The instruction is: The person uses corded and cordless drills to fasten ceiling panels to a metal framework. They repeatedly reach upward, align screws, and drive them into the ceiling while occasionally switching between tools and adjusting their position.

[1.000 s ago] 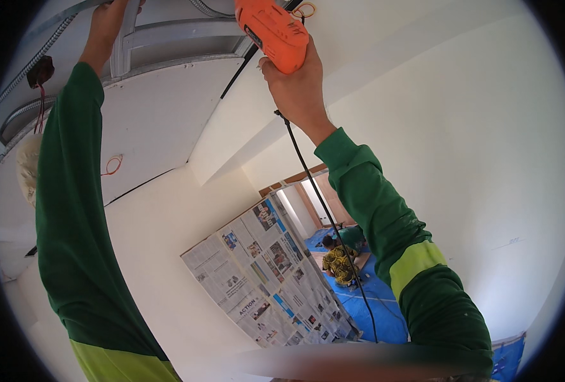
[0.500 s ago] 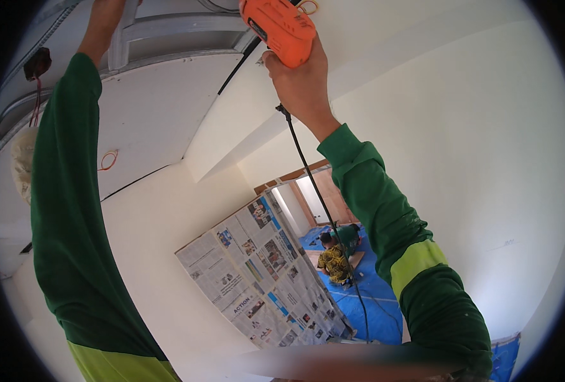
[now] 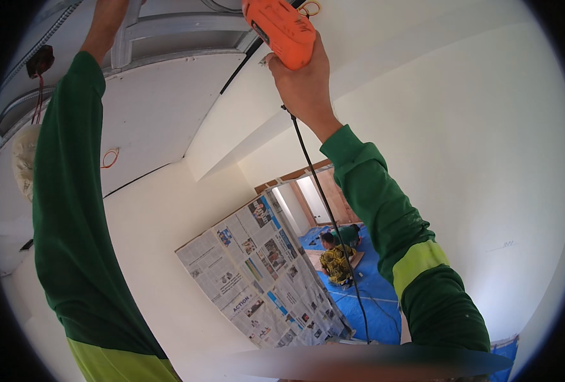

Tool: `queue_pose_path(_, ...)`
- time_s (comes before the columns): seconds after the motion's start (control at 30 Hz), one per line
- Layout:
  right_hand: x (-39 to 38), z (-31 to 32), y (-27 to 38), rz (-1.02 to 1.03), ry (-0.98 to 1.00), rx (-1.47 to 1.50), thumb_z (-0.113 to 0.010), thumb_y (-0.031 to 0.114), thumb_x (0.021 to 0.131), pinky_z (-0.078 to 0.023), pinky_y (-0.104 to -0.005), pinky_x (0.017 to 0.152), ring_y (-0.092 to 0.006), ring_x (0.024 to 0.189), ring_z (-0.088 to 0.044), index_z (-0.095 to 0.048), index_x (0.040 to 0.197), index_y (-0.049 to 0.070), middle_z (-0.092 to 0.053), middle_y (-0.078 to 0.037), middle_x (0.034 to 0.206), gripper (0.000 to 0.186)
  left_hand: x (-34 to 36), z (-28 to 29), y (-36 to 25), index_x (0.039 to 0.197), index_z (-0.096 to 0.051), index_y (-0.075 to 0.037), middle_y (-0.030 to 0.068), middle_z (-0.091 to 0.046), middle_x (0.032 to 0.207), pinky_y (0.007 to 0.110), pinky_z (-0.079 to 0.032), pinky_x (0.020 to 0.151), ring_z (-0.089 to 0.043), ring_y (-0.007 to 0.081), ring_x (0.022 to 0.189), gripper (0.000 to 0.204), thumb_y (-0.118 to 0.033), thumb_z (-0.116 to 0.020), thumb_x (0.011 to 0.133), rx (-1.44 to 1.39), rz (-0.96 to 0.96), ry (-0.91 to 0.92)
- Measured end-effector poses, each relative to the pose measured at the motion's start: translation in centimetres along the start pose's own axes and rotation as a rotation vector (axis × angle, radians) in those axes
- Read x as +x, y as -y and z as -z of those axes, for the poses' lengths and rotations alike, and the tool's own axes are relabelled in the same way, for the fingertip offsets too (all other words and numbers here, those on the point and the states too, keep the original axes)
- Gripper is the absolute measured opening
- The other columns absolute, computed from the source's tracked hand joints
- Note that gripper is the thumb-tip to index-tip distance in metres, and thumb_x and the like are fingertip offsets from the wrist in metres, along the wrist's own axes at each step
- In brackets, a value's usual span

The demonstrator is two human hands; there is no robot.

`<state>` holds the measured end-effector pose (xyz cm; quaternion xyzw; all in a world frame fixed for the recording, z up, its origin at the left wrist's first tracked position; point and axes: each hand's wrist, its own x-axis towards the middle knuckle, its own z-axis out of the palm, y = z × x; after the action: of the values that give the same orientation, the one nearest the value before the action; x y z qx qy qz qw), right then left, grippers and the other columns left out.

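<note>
My right hand (image 3: 309, 89) is raised and wrapped round the handle of an orange corded power drill (image 3: 283, 32). The drill's front end is cut off by the upper edge. A black power cord (image 3: 314, 172) hangs down from below my hand. My left hand (image 3: 108, 22) reaches up at the top left; its fingers are out of view, so what it touches is hidden. Between the two hands runs a grey metal ceiling frame (image 3: 187, 24), with a white ceiling panel (image 3: 161, 95) beside it.
Red wires hang from a dark electrical box (image 3: 40, 62) at the left. An orange wire loop (image 3: 109, 158) pokes from the ceiling. A newspaper-covered panel (image 3: 263, 274) stands below. Beyond it, two people (image 3: 337, 261) are low down on blue floor sheeting (image 3: 374, 274).
Both arms have shifted very slightly to the right in the picture. My right hand keeps its grip on the drill.
</note>
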<state>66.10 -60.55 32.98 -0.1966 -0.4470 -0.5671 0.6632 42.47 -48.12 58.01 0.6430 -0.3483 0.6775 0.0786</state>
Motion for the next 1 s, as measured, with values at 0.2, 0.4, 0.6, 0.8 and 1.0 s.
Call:
queue_pose_path(0.2,0.1,0.0,-0.5,0.011,0.013,0.000,-0.075,0.003,0.092,-0.055,-0.0318,0.075,-0.0139,0.079,-0.062,-0.053,0.127,0.002,-0.071,-0.008,0.104,0.041,-0.1,0.0,-0.1,0.075,-0.058,0.011,0.0102,-0.056,0.077,0.046,-0.043,0.069,-0.045,0.0223,0.073,0.071,-0.053,-0.078,0.098,-0.026,-0.014,0.025)
queue_pose_path(0.4,0.5,0.3,-1.1,0.060,0.024,0.014,-0.074,0.001,0.092,-0.058,-0.0326,0.083,-0.0168,0.092,-0.072,-0.053,0.128,0.000,-0.072,-0.009,0.107,0.042,-0.1,0.1,-0.2,0.084,-0.065,0.015,0.0151,-0.060,0.081,0.049,-0.045,0.074,-0.049,0.0251,0.076,0.076,-0.059,-0.078,0.096,-0.001,-0.018,0.019)
queue_pose_path(0.6,0.4,0.4,-1.5,0.059,0.035,0.005,-0.073,0.001,0.092,-0.059,-0.0336,0.086,-0.0191,0.097,-0.074,-0.052,0.131,-0.001,-0.073,-0.011,0.111,0.044,-0.3,0.3,-0.6,0.096,-0.065,0.022,0.0192,-0.067,0.093,0.048,-0.047,0.080,-0.056,0.0273,0.084,0.084,-0.061,-0.077,0.096,0.041,0.010,0.054)
queue_pose_path(0.8,0.5,0.2,-1.3,0.075,0.023,-0.041,-0.072,0.002,0.093,-0.059,-0.0332,0.085,-0.0199,0.096,-0.075,-0.052,0.131,-0.001,-0.073,-0.013,0.111,0.043,-0.1,0.1,-0.2,0.082,-0.058,0.013,0.0121,-0.057,0.080,0.048,-0.043,0.073,-0.047,0.0238,0.075,0.076,-0.059,-0.078,0.097,-0.008,0.013,0.030)
queue_pose_path(1.0,0.2,0.3,-0.8,0.023,0.052,-0.009,-0.072,0.001,0.093,-0.059,-0.0353,0.088,-0.0218,0.099,-0.075,-0.050,0.137,0.000,-0.072,-0.013,0.114,0.050,-0.2,0.2,-0.2,0.075,-0.051,0.003,0.0103,-0.054,0.077,0.047,-0.042,0.071,-0.044,0.0220,0.072,0.068,-0.056,-0.077,0.098,-0.029,-0.016,0.059)
